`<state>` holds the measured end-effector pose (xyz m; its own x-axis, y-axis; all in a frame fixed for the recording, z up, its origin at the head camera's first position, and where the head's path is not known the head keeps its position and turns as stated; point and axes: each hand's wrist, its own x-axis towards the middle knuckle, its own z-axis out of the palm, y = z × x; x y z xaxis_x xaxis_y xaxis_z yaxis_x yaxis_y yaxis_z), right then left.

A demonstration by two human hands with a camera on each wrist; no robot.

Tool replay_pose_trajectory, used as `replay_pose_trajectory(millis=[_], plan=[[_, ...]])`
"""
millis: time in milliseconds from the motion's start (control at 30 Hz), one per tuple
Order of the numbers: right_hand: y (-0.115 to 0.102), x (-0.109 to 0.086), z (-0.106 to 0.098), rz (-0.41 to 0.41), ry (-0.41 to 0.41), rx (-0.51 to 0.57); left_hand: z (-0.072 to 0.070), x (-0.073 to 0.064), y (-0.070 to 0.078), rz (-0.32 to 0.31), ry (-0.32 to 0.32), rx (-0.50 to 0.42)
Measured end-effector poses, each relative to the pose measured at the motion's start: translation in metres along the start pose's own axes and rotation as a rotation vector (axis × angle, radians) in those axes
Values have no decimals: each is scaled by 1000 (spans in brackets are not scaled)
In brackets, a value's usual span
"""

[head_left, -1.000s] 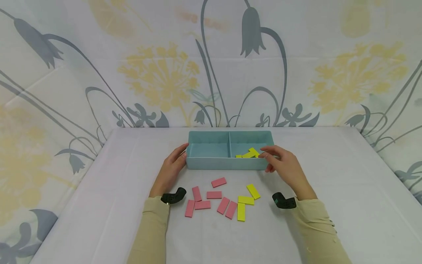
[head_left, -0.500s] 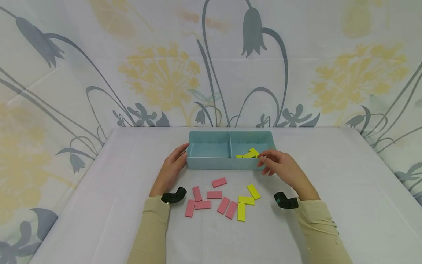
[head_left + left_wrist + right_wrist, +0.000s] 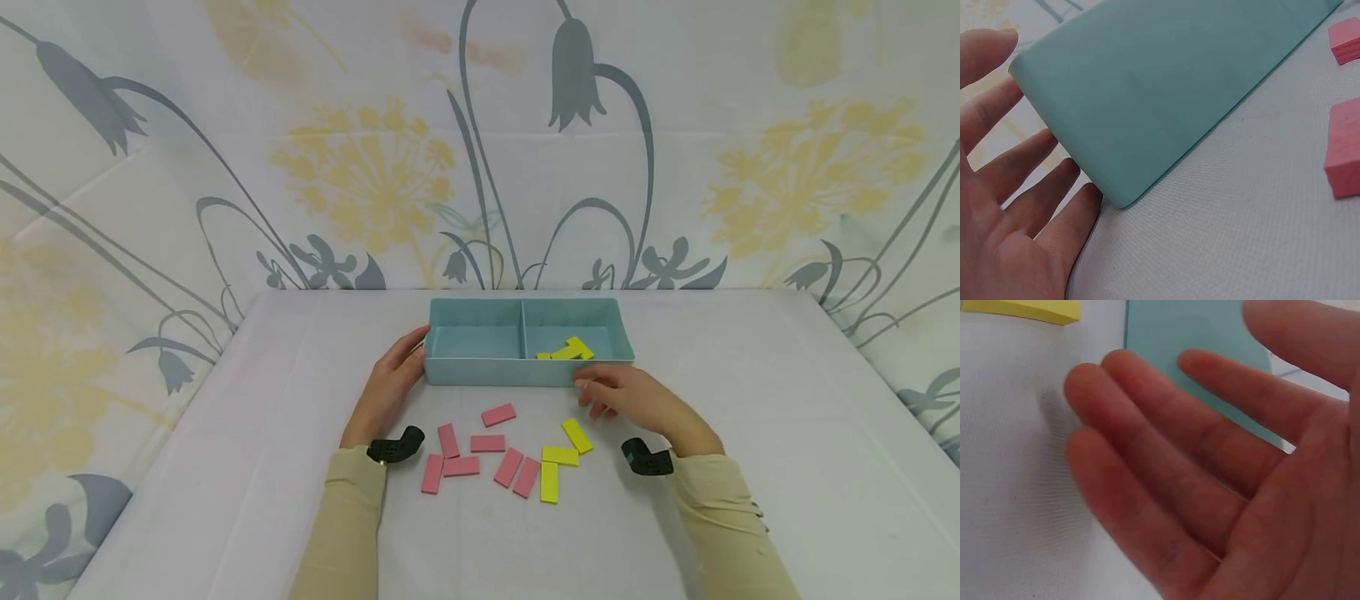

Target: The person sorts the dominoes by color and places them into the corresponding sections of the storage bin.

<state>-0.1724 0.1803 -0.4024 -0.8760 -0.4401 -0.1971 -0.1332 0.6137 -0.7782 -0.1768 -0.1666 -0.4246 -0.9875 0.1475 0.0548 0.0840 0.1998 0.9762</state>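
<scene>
A light blue box (image 3: 480,372) with two compartments stands near the back of the table. Its right compartment holds several yellow blocks (image 3: 566,352); the left one shows only its bare floor. My left hand (image 3: 387,383) rests its fingers against the box's left end, and in the left wrist view the fingertips touch that side. In front of the box's right part, my right hand (image 3: 630,400) hovers with loosely bent fingers and nothing in them. The right wrist view shows its bare palm (image 3: 1260,531), with a loose yellow block (image 3: 1029,307) beyond the fingertips.
Several flat pink blocks (image 3: 487,443) lie scattered on the white cloth (image 3: 480,550) in front of the box. To their right lie three yellow blocks (image 3: 560,455), two of them touching. A patterned cloth backdrop (image 3: 480,150) hangs behind the table.
My right hand has drawn back from over the right compartment, coming toward me and slightly left, below the box's front rim. The left hand and the blocks stay put.
</scene>
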Motion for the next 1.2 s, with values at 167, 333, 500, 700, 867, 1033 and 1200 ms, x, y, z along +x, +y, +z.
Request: replay_pose_trajectory(millis=[167,333,500,700,867,1033,1200], plan=[[0,1,4,39,-65,-110,0,0,0,-6,3,12],[-2,3,8,74,-94,-135,1,0,0,0,3,13],[-5,6,16,117,-109,-172,0,0,0,1,4,9],[-12,7,27,201,-95,-248,0,0,0,0,3,5],[-21,4,35,222,-91,-351,0,1,-2,0,5,1],[-28,2,39,221,-108,-419,-1,7,-14,-1,7,-17],[-29,4,41,205,-104,-491,-2,12,-25,36,19,-15]])
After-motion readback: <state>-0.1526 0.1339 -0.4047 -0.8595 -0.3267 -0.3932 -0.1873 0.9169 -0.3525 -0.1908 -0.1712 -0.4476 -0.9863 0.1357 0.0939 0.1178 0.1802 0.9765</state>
